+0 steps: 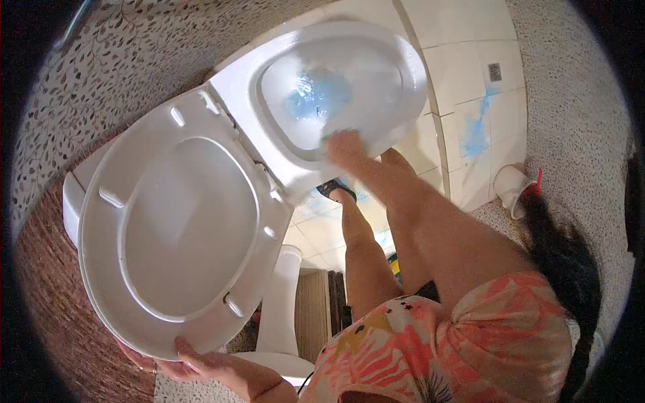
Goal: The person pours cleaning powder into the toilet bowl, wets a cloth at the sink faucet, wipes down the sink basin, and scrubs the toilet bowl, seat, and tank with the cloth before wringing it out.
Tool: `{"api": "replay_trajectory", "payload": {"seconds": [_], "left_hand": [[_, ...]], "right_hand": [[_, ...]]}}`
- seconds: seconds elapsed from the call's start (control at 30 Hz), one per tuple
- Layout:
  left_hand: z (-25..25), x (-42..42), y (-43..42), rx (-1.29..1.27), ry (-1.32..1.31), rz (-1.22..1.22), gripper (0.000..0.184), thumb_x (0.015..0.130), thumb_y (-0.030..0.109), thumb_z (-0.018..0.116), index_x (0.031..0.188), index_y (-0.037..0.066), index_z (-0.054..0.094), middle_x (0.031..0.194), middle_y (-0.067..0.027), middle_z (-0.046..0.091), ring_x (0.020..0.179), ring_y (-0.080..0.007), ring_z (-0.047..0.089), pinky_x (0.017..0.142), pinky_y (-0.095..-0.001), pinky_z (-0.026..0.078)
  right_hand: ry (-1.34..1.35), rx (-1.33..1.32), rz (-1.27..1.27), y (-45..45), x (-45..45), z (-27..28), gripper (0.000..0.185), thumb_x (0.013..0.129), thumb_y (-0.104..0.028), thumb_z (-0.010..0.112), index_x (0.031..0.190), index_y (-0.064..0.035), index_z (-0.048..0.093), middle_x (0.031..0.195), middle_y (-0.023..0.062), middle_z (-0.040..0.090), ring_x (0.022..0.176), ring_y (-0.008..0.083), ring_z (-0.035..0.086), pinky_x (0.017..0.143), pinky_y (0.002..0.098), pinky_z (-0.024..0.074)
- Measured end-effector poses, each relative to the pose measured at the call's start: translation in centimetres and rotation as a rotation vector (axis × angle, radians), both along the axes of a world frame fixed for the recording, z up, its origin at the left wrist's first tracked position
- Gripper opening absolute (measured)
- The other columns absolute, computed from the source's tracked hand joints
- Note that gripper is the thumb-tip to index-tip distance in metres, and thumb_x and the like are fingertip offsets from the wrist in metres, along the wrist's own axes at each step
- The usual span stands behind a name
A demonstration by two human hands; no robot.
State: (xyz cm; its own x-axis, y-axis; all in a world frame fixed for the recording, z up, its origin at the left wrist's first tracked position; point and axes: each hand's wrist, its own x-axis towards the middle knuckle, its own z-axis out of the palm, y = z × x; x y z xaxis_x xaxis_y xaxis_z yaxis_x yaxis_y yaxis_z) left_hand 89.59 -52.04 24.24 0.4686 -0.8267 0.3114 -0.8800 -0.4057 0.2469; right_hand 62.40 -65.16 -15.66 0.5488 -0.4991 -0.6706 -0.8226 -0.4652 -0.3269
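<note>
The raised toilet seat and lid point(107, 269) fill the left side of the view. My left hand point(178, 363) grips their lower edge, fingers behind and thumb in front. To the right is the white toilet bowl point(376, 80), with blue-tinted water point(319, 94) inside. My right hand point(344, 149) is at the bowl's near rim with its fingers curled. Something small and greenish may be under its fingertips, too blurred to make out.
Blue liquid streaks point(476, 131) run over the floor tiles near a small drain point(495, 72). A white container point(512, 183) stands by the right wall. Below the seat are a white curved object point(281, 302) and a ribbed panel point(312, 316).
</note>
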Motion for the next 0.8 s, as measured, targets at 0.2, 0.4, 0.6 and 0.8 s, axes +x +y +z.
{"api": "replay_trajectory", "payload": {"seconds": [0.2,0.4,0.6,0.8], "left_hand": [[0.3,0.5,1.0,-0.046,-0.004,0.003,0.056,0.086,0.046,0.051,0.13,0.013,0.039,0.139,-0.024,0.03,0.127,-0.0369,0.029,0.09,-0.0586,0.033],[-0.3,0.9,2.2,-0.052,-0.004,0.034,0.052,0.087,0.043,0.051,0.127,0.01,0.044,0.139,-0.0234,0.03,0.126,-0.037,0.031,0.092,-0.0561,0.033],[-0.2,0.6,1.8,-0.07,0.0,0.025,0.048,0.087,0.04,0.05,0.123,0.008,0.048,0.139,-0.0229,0.03,0.125,-0.0371,0.033,0.094,-0.0536,0.033],[-0.2,0.4,1.3,-0.078,-0.046,-0.012,0.044,0.088,0.036,0.05,0.12,0.005,0.052,0.139,-0.0223,0.031,0.124,-0.0373,0.034,0.096,-0.0511,0.033]], "right_hand": [[0.336,-0.102,0.364,-11.0,-4.6,-0.7,0.027,0.069,-0.024,0.062,0.091,-0.0078,0.069,0.092,0.0123,0.065,0.085,0.0295,0.062,0.07,0.0466,0.0464],[0.118,-0.309,0.107,-4.6,-1.1,-5.4,0.017,0.078,-0.012,0.054,0.088,-0.0017,0.063,0.088,0.0147,0.063,0.081,0.0285,0.063,0.07,0.0436,0.0501],[0.06,0.399,0.182,-3.6,1.1,-4.0,0.033,0.074,-0.023,0.056,0.104,-0.0118,0.064,0.113,0.0158,0.06,0.108,0.0361,0.054,0.089,0.0543,0.0399],[-0.183,-0.644,0.999,-21.2,-0.2,-6.2,0.037,0.082,-0.032,0.053,0.113,-0.0129,0.06,0.118,0.0053,0.052,0.118,0.0258,0.042,0.1,0.0481,0.0288]]}}
